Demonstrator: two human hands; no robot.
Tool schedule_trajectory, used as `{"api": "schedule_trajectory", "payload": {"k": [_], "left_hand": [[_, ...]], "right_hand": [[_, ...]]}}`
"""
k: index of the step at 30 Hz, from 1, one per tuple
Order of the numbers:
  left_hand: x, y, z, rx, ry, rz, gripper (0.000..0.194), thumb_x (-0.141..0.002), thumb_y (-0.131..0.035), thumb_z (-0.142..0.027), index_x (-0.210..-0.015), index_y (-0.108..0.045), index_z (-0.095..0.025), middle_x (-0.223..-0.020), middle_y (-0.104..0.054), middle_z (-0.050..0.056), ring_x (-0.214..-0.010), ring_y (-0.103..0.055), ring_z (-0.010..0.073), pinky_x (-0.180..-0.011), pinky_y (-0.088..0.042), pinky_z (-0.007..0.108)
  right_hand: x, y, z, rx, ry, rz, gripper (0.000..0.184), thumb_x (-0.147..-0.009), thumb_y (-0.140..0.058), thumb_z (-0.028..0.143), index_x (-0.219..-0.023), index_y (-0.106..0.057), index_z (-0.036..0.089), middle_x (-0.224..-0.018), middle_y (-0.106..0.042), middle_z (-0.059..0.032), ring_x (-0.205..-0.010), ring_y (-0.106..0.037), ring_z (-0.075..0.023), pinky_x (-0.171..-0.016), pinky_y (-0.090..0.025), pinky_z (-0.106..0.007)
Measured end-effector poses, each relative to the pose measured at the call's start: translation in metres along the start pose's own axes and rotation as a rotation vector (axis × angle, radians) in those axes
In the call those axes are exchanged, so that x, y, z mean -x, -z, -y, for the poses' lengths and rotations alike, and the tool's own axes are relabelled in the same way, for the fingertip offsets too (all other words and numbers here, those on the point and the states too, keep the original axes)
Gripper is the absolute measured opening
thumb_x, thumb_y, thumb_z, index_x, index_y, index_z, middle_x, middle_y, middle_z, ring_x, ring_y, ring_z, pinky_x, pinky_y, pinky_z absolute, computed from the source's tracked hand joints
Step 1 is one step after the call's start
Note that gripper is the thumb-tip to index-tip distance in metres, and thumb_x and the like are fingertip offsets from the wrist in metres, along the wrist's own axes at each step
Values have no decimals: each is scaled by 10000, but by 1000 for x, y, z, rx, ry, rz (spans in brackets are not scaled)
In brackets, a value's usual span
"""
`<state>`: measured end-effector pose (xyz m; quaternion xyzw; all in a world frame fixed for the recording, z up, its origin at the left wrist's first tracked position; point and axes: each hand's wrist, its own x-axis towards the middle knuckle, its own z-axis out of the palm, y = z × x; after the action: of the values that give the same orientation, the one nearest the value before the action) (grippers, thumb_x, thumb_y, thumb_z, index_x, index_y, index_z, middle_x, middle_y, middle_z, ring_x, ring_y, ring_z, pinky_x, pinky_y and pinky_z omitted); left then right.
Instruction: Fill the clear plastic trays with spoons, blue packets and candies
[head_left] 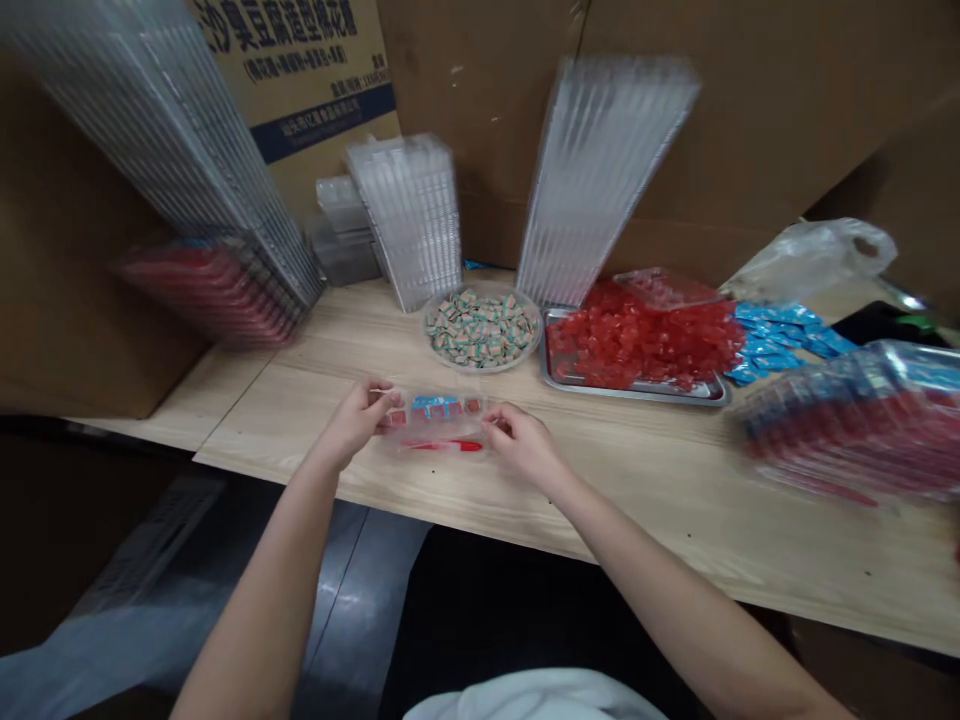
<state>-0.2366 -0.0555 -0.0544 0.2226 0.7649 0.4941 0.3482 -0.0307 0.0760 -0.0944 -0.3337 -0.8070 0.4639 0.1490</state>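
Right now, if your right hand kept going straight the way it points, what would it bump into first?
The clear plastic tray, already at the fingertips of the right hand. Beyond it, perhaps the round bowl, though depth is hard to judge.

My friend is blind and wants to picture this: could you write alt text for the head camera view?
Two bare hands, left and right, hold a clear plastic tray with small red and blue items over a wooden table. Behind it are a bowl of small packets, a metal tray heaped with red pieces, and tall stacks of clear trays.
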Motion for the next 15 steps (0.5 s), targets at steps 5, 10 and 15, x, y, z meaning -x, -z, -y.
{"api": "schedule_trajectory", "payload": {"k": [5, 10, 15], "left_hand": [[-10, 2, 14, -23, 7, 52, 428, -732, -596, -411, -1074, -535, -161, -908, -638, 62, -623, -598, 109, -507, -425, 199], [-13, -5, 23, -296, -196, -58, 488, -763, -522, -474, -1115, -566, -139, -927, -631, 83, -687, -601, 160, -621, -472, 292], [-8, -6, 30, -661, -350, -323, 516, -788, -485, -508, -1096, -616, -116, -956, -613, 125, -721, -583, 192, -785, -474, 375]], "right_hand": [[4, -2, -7, 13, -83, -134, 203, -796, -505, 328, -951, -542, 203, -730, -577, 14, -639, -533, -133, -595, -379, -249], [7, -5, -8, -19, -129, -52, 239, -810, -495, 359, -988, -552, 211, -637, -539, 40, -590, -519, -129, -564, -366, -242], [16, -8, -9, 110, -156, -78, 303, -812, -510, 338, -1077, -558, 200, -695, -568, 14, -640, -530, -145, -602, -383, -260]]}}
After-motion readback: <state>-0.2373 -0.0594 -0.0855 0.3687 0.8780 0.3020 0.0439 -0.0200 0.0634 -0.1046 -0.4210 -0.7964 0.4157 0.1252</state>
